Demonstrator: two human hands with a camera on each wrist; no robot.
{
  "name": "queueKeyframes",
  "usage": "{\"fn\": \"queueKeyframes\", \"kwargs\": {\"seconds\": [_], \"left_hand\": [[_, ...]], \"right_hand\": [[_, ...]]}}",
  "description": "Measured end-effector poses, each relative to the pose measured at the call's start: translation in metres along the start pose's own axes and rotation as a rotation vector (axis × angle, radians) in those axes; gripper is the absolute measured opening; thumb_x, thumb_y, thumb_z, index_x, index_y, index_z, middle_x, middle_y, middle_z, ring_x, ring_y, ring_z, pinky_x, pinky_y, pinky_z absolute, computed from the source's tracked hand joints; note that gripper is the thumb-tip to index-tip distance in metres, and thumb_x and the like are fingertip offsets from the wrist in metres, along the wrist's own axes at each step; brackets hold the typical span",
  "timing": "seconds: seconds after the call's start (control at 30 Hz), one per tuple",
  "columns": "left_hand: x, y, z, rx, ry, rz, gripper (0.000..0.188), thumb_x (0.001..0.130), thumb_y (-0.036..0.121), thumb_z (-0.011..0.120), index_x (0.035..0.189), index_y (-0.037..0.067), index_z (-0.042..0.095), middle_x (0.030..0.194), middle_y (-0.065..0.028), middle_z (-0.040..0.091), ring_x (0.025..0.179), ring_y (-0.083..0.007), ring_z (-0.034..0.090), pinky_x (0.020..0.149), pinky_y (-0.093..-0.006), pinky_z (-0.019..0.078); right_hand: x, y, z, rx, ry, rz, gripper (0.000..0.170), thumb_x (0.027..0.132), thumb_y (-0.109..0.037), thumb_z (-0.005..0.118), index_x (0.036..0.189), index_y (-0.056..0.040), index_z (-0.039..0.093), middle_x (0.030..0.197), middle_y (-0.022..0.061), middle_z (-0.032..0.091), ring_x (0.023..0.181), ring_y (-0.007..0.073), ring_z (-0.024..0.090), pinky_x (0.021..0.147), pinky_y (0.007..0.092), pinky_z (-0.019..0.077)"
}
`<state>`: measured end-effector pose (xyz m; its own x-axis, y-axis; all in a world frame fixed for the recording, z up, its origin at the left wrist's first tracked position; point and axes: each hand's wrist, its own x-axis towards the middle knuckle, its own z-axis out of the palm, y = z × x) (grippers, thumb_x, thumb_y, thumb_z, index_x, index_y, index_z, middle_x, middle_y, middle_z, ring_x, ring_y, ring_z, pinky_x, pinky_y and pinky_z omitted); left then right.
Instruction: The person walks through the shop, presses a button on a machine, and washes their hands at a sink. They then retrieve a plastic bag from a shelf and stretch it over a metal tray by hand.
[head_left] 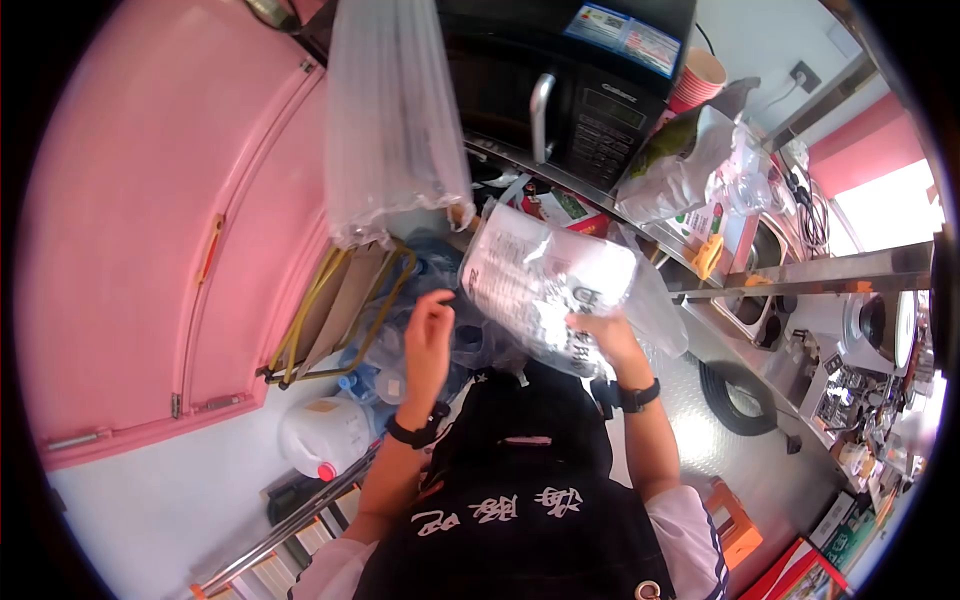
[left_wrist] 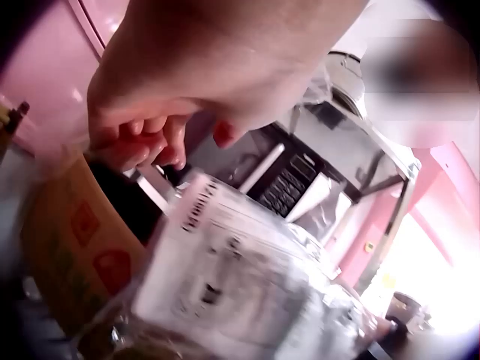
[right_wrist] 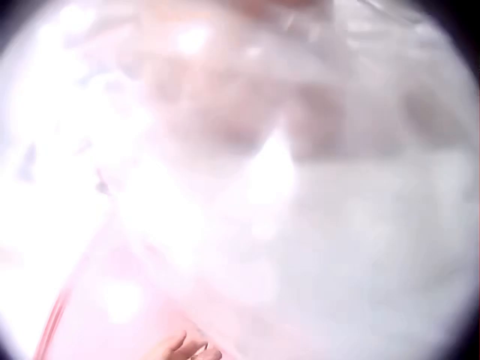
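My right hand (head_left: 614,343) grips the near right edge of a clear plastic package (head_left: 545,280) printed with black characters, its thumb lying on top. The package is held in front of my body, and its white contents show through the film. To the left of it, my left hand (head_left: 430,335) is raised with loosely bent fingers and holds nothing. In the left wrist view the bent fingers (left_wrist: 142,146) hang just above the package's corner. Blurred plastic fills most of the right wrist view and hides the right hand's grip.
A black microwave (head_left: 560,90) stands ahead on a counter, with a long clear plastic bag (head_left: 395,120) hanging at its left. Large water bottles (head_left: 385,380) and a folded yellow-framed chair (head_left: 335,310) are at the left, near a white jug (head_left: 325,435). A sink (head_left: 765,250) lies right.
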<state>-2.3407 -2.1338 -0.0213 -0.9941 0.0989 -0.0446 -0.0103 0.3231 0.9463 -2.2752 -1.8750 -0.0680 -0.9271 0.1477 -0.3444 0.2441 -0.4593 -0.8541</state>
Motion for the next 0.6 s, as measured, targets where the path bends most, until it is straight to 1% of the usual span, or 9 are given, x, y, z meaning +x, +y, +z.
{"fn": "queueKeyframes", "kwargs": {"seconds": [0.07, 0.1, 0.13, 0.2, 0.23, 0.3, 0.37, 0.43, 0.6], "left_hand": [[0.018, 0.005, -0.019, -0.020, -0.018, -0.023, 0.022, 0.090, 0.017, 0.058, 0.109, 0.006, 0.061, 0.076, 0.0040, 0.047, 0.068, -0.0051, 0.040, 0.060, -0.0209, 0.0338], [0.022, 0.022, -0.027, -0.057, -0.069, -0.075, 0.022, 0.089, 0.018, 0.059, 0.108, 0.006, 0.061, 0.076, 0.0041, 0.046, 0.068, -0.0050, 0.039, 0.060, -0.0209, 0.0328], [0.025, 0.031, -0.031, -0.060, -0.053, -0.072, 0.022, 0.089, 0.018, 0.059, 0.108, 0.006, 0.061, 0.076, 0.0041, 0.046, 0.068, -0.0050, 0.039, 0.060, -0.0209, 0.0328], [0.026, 0.043, -0.036, -0.017, -0.172, 0.058, 0.020, 0.084, 0.017, 0.065, 0.100, 0.004, 0.064, 0.074, 0.0040, 0.044, 0.065, -0.0053, 0.038, 0.057, -0.0209, 0.0300], [0.024, 0.050, -0.038, -0.020, -0.160, 0.060, 0.020, 0.084, 0.017, 0.065, 0.100, 0.004, 0.064, 0.074, 0.0040, 0.044, 0.065, -0.0053, 0.038, 0.057, -0.0209, 0.0300], [0.020, 0.061, -0.039, 0.079, -0.138, 0.135, 0.018, 0.078, 0.014, 0.071, 0.090, 0.002, 0.066, 0.070, 0.0037, 0.043, 0.061, -0.0055, 0.036, 0.054, -0.0209, 0.0270], [0.013, 0.063, -0.043, 0.005, -0.083, 0.110, 0.014, 0.077, 0.010, 0.072, 0.083, -0.001, 0.065, 0.068, 0.0037, 0.043, 0.059, -0.0052, 0.036, 0.052, -0.0214, 0.0264], [0.002, 0.071, -0.051, -0.203, -0.042, 0.075, 0.011, 0.079, 0.006, 0.069, 0.078, -0.004, 0.064, 0.067, 0.0030, 0.044, 0.060, -0.0054, 0.037, 0.053, -0.0216, 0.0267], [-0.022, 0.094, -0.074, -0.293, 0.005, 0.178, 0.009, 0.080, 0.002, 0.067, 0.078, -0.006, 0.065, 0.067, 0.0010, 0.046, 0.062, -0.0063, 0.038, 0.054, -0.0216, 0.0271]], "right_hand": [[-0.014, -0.013, 0.003, -0.014, -0.034, 0.008, 0.046, 0.072, 0.011, 0.067, 0.115, 0.0015, 0.054, 0.100, 0.0048, 0.061, 0.089, 0.0143, 0.059, 0.078, 0.0290, 0.0508], [-0.019, -0.019, -0.003, -0.079, -0.106, 0.131, 0.049, 0.071, 0.010, 0.069, 0.116, 0.0015, 0.053, 0.104, 0.0056, 0.059, 0.092, 0.0150, 0.058, 0.078, 0.0292, 0.0508], [-0.025, -0.025, 0.001, -0.114, -0.124, 0.115, 0.050, 0.070, 0.010, 0.070, 0.116, 0.0015, 0.053, 0.105, 0.0057, 0.059, 0.094, 0.0154, 0.058, 0.080, 0.0295, 0.0501], [-0.035, -0.033, 0.003, -0.212, -0.167, 0.110, 0.054, 0.068, 0.007, 0.074, 0.117, 0.0012, 0.053, 0.105, 0.0057, 0.060, 0.100, 0.0170, 0.055, 0.085, 0.0307, 0.0472], [-0.040, -0.037, 0.005, -0.219, -0.177, 0.109, 0.054, 0.068, 0.007, 0.074, 0.117, 0.0012, 0.053, 0.105, 0.0057, 0.060, 0.100, 0.0170, 0.055, 0.085, 0.0307, 0.0472], [-0.048, -0.046, 0.008, -0.382, -0.294, -0.049, 0.058, 0.067, 0.006, 0.076, 0.119, 0.0008, 0.052, 0.107, 0.0062, 0.059, 0.101, 0.0177, 0.055, 0.088, 0.0312, 0.0458], [-0.053, -0.048, 0.008, -0.397, -0.316, -0.032, 0.062, 0.065, 0.005, 0.076, 0.122, 0.0002, 0.051, 0.108, 0.0055, 0.059, 0.100, 0.0176, 0.055, 0.088, 0.0313, 0.0454], [-0.060, -0.051, 0.012, -0.193, -0.172, 0.146, 0.062, 0.066, 0.007, 0.075, 0.123, 0.0000, 0.051, 0.108, 0.0048, 0.060, 0.100, 0.0166, 0.055, 0.088, 0.0312, 0.0452], [-0.067, -0.057, 0.026, 0.056, -0.205, -0.038, 0.047, 0.078, -0.009, 0.072, 0.120, -0.0001, 0.053, 0.111, 0.0046, 0.061, 0.100, 0.0141, 0.056, 0.089, 0.0294, 0.0432]]}}
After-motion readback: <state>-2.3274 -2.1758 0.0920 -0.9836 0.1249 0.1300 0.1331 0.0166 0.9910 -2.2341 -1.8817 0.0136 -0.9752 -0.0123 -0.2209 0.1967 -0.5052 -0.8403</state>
